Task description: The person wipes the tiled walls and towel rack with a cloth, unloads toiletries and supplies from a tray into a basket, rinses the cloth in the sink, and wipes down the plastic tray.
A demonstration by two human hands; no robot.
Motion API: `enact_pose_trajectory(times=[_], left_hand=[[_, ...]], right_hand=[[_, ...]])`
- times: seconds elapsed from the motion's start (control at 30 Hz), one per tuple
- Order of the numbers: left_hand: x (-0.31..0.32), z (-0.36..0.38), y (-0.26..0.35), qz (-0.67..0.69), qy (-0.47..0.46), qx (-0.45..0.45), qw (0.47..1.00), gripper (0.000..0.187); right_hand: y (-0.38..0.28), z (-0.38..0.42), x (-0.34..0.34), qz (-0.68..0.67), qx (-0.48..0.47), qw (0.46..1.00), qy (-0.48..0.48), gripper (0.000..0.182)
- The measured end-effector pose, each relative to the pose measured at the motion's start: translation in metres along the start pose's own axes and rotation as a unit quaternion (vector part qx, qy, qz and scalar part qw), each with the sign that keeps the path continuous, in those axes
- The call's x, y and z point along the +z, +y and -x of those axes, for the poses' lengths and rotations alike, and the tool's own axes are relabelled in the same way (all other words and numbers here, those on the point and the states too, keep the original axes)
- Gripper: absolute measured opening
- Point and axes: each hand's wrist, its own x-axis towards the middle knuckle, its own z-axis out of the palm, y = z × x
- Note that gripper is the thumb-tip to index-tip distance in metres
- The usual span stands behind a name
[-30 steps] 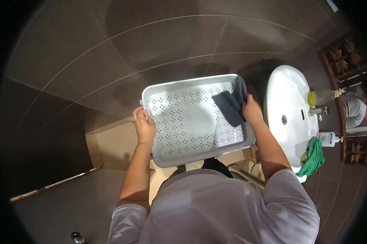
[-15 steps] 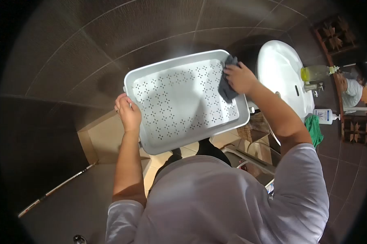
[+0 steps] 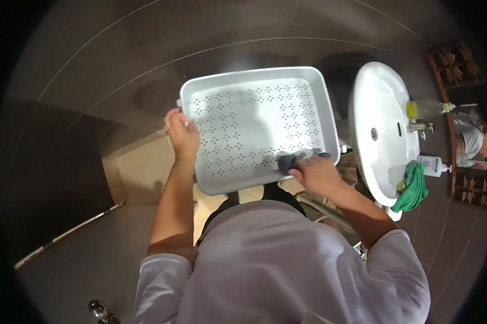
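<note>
A light grey plastic basket (image 3: 254, 127), its floor pierced with flower-shaped holes, is held up in front of me with its inside facing me. My left hand (image 3: 182, 135) grips the basket's left rim, fingers curled over the edge. Inside the lower right corner, my right hand (image 3: 320, 175) is closed on a dark grey cloth (image 3: 287, 163) and presses it against the basket. Most of the cloth is hidden under that hand.
On the right is a white washbasin (image 3: 381, 140) with a metal tap (image 3: 420, 127). Around it are a bottle of yellow liquid (image 3: 424, 109), a pump bottle (image 3: 431, 166) and a green cloth (image 3: 413, 188). A framed mirror (image 3: 470, 137) hangs beyond. Dark tiled wall (image 3: 227, 51) stands behind the basket.
My right hand has moved the dark cloth from the basket's upper right down to its lower right corner. The basket has shifted slightly right and levelled a little, my left hand still on its rim.
</note>
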Motion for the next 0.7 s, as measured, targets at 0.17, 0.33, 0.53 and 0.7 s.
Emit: enact_pose_trajectory(times=[0.17, 0.33, 0.53, 0.7], left_hand=[[-0.002, 0.000, 0.004, -0.014, -0.018, -0.009, 1.000, 0.026], [0.005, -0.001, -0.007, 0.032, -0.054, -0.082, 0.995, 0.045], [0.002, 0.003, 0.003, 0.006, -0.097, -0.116, 0.989, 0.047], [-0.001, 0.003, 0.008, 0.006, -0.079, -0.112, 0.991, 0.043]], right_hand=[[-0.109, -0.066, 0.007, -0.192, -0.143, 0.963, -0.125, 0.039], [-0.061, -0.097, -0.022, -0.418, -0.022, 0.908, -0.013, 0.034], [0.093, -0.149, 0.023, -0.229, 0.103, 0.925, 0.287, 0.050], [0.013, -0.197, 0.036, -0.030, 0.170, 0.937, 0.305, 0.042]])
